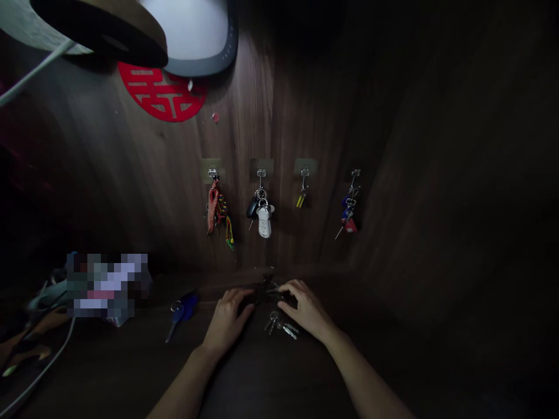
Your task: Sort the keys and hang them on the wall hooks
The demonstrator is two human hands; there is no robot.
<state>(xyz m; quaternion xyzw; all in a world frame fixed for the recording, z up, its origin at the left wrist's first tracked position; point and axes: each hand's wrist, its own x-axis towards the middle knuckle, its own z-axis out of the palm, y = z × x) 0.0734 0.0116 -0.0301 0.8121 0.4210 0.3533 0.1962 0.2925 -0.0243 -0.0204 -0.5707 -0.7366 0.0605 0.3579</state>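
Note:
My left hand (229, 317) rests low over the dark wooden surface, its thumb and fingers apart with nothing visible between them. Opposite it is my right hand (308, 311), thumb and forefinger spread, the forefinger tip by a dark bunch of keys (269, 286). Whether that fingertip touches the bunch is hard to tell in the dim light. Nearer to me, between the hands, lies a ring of silver keys (288, 330). Left of my left hand is a blue key with a ring and a blue tag (187, 307).
Four wall hooks hold a braided red lanyard (212, 209), car keys (264, 221), a small yellow key (301, 201) and keys with a red tag (350, 225). A blurred-out box (109, 291) and white cable (52, 361) lie left. Caps (196, 35) hang above a red paper-cut (174, 105).

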